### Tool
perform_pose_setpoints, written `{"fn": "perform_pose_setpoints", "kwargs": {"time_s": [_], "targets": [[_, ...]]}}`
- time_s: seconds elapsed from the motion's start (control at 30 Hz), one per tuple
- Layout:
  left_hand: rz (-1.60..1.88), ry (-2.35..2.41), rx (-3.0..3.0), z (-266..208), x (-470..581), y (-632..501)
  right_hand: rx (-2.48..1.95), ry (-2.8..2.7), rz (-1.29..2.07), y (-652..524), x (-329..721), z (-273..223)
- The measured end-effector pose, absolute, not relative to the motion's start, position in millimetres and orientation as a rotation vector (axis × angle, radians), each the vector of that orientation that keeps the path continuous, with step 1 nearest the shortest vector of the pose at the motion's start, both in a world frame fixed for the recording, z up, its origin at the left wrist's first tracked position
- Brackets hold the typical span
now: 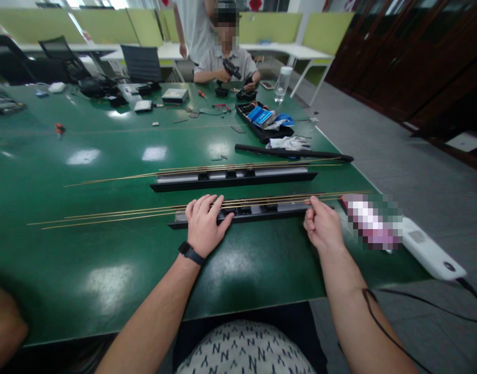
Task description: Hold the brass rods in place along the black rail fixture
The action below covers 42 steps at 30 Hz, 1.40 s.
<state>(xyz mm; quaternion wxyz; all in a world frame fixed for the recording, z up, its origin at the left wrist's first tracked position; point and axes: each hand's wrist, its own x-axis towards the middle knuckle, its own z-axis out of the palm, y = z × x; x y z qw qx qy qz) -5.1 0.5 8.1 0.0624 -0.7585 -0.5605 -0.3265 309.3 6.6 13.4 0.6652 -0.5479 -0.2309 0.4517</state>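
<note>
Thin gold-coloured rods (117, 213) lie lengthwise over the near black channel (285, 210), their ends reaching far out to the left. My left hand (205, 223) rests on the rods and channel, fingers stretched across them and thumb apart; it wears a dark watch. At the channel's right part, my right hand (323, 222) is closed, with thumb and forefinger pinching a rod; the exact grip is partly hidden. Behind it, a second black channel (230, 182) with a pale inside and black blocks carries more rods (117, 180).
A black tube (293, 152) and gloves (289, 143) lie beyond, near a tray (265, 136) of blue items. Right are a blurred pink packet (371, 223) and a cabled white device (429, 246). A seated person (226, 57) opposite holds a power drill (231, 68); another stands behind.
</note>
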Motion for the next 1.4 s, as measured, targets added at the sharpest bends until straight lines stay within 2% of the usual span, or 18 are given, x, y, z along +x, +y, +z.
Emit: {"fn": "perform_pose_setpoints", "kwargs": {"time_s": [0.27,0.57,0.9,1.4], "targets": [[-0.983,-1.706,-2.307,8.8,-4.7,0.4,-1.267,-0.650,1.123,6.1,302.0,11.5],[-0.976,-1.707,-2.302,9.7,-4.3,-0.5,-1.248,-0.552,1.015,6.1,307.6,15.7],[-1.002,-1.727,-2.322,9.3,-4.9,-0.1,-1.279,-0.649,1.113,4.4,300.1,15.0],[-0.994,-1.719,-2.315,8.5,-5.0,-0.1,-1.269,-0.614,1.072,4.2,303.3,15.5]]}}
